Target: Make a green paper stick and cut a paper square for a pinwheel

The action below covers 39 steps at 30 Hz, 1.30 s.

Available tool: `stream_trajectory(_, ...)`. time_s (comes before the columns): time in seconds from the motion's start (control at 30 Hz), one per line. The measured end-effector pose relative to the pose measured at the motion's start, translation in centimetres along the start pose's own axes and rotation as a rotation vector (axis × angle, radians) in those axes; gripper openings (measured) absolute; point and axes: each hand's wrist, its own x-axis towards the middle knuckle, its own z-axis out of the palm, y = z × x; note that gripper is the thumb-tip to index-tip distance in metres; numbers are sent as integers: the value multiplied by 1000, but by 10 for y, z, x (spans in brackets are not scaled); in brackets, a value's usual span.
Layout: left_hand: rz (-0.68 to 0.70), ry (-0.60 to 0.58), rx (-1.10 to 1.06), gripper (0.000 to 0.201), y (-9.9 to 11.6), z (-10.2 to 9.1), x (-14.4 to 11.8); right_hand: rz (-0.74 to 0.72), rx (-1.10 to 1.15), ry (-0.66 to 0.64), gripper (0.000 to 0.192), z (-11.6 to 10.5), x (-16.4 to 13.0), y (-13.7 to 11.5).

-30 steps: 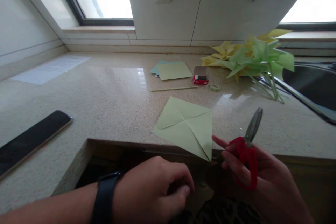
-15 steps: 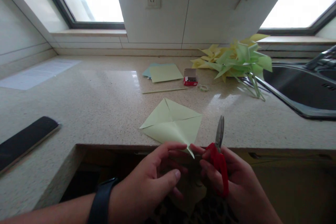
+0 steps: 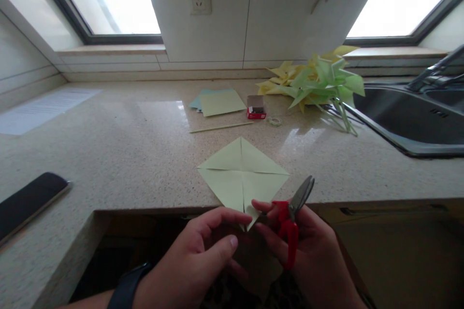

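Note:
A pale green square of paper (image 3: pixel 224 178) lies on the counter with one corner toward me, slit inward from its corners. Its near corner sticks out past the counter edge. My left hand (image 3: pixel 195 251) is at that corner, index fingertip touching the paper, thumb held apart from it. Red-handled scissors (image 3: pixel 290 231) rest in my right hand (image 3: pixel 313 251), blades pointing up and away. The right index finger touches the paper near the same corner, where a flap curls slightly.
Behind the paper lie a thin stick (image 3: pixel 221 128), a stack of coloured paper (image 3: pixel 223 103), a small red box (image 3: pixel 256 108) and a roll of clear tape (image 3: pixel 274 121). Paper pinwheels (image 3: pixel 322 82) lie beside the sink (image 3: pixel 398 116). A dark phone (image 3: pixel 31 205) and a printed sheet (image 3: pixel 43 108) are at left.
The paper has turned so its near corner points straight at me, and it lies flatter. My right hand and the scissors have shifted left and tilted. The whole view has moved slightly.

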Motion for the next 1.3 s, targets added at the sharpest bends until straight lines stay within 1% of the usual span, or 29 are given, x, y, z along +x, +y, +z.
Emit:
stream_trajectory(0.1, 13, -34, -5, 25, 0, 0, 1, -10, 35, 15, 19, 4, 0, 0)
stream_trajectory(0.27, 38, -33, 29, 20, 0, -2, 0, -17, 54, 14, 16, 5, 0, 2)
stream_trajectory(0.37, 44, -52, 2, 26, -2, -4, 0, -21, 70, -5, 14, 3, 0, 6)
stream_trajectory(0.43, 44, -56, -22, 30, -3, -4, 1, -55, 73, -17, 13, 2, 0, 8)
stream_trajectory(0.53, 11, -55, -18, 29, -4, -5, 4, -109, 77, -59, 12, 0, 0, 9)
stream_trajectory(0.67, -78, 2, -32, 33, -5, -6, 6, -161, 83, -88, 16, 2, 0, 7)
stream_trajectory(0.77, -111, 66, -42, 37, -5, -8, 6, -193, 105, -95, 19, 5, 0, 3)
stream_trajectory(0.87, -85, 71, -31, 36, -3, -9, 5, -202, 136, -107, 21, 8, 0, 1)
stream_trajectory(1.03, -30, 5, -29, 29, -2, -11, 4, -197, 149, -85, 21, 10, 0, 0)
stream_trajectory(1.2, -9, -6, 105, 30, -4, -12, 3, -227, 141, -28, 20, 10, 2, 1)
stream_trajectory(1.3, 0, -20, 167, 30, -6, -14, 2, -242, 130, -28, 21, 9, 0, 3)
